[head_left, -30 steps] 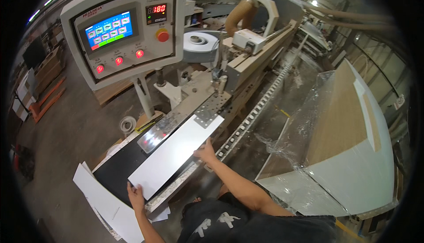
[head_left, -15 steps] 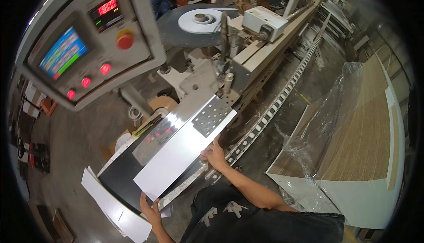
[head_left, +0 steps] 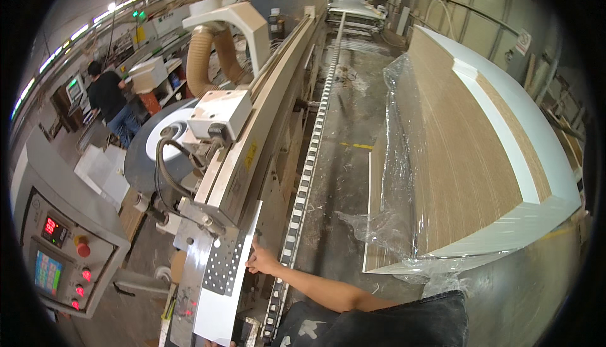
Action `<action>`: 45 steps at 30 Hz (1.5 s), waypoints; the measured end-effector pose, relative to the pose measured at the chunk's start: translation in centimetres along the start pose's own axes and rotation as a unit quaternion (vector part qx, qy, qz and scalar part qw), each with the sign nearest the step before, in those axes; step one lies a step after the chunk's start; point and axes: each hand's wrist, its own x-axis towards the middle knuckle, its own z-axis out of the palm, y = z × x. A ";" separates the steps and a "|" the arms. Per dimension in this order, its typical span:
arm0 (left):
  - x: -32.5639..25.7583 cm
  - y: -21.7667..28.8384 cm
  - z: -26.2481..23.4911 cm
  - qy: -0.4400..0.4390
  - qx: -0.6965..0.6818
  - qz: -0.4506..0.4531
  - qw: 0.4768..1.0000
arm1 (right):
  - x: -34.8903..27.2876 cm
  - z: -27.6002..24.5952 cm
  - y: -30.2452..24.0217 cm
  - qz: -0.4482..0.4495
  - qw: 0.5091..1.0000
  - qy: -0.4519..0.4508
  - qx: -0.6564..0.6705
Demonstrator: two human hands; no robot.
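A long, narrow white panel [head_left: 218, 314] lies on the machine's infeed bed, its far end beside the machine's beam. My right hand [head_left: 264, 261] presses against the panel's right edge, index finger stretched forward along it and the other fingers partly bent. Only a sliver of my left hand [head_left: 218, 344] shows at the lower rim, by the panel's near end; its grip is cut off. Part of the panel lies under a perforated metal plate [head_left: 222, 270]. Left of the panel runs the shiny metal bed [head_left: 189, 284].
A control box [head_left: 66, 246] with a screen and red-lit knobs stands left. Behind it is a tape reel [head_left: 165, 134]. A roller track [head_left: 309, 176] runs along the right, beside stacked brown-and-white panels [head_left: 467, 158] in plastic film. Another person [head_left: 112, 98] stands far left.
The view has swung up and right, so the control box sits lower left. The panel has slid forward along the bed. My left hand has mostly left view; my right stays at the panel's edge.
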 end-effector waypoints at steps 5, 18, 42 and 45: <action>2.5 3.7 3.8 -0.043 0.037 0.007 0.998 | -0.9 -2.1 -1.5 -0.005 0.997 0.081 -0.003; 8.7 16.2 4.4 -0.145 -0.105 0.086 0.980 | -23.5 -1.0 6.3 0.004 0.995 0.093 -0.047; -13.1 71.8 -29.7 -0.265 -0.584 0.376 0.669 | -51.7 -22.4 14.7 -0.175 0.934 0.300 0.083; -14.2 73.5 -30.1 -0.241 -0.569 0.352 0.703 | -55.5 -24.6 13.2 -0.105 0.927 0.343 0.106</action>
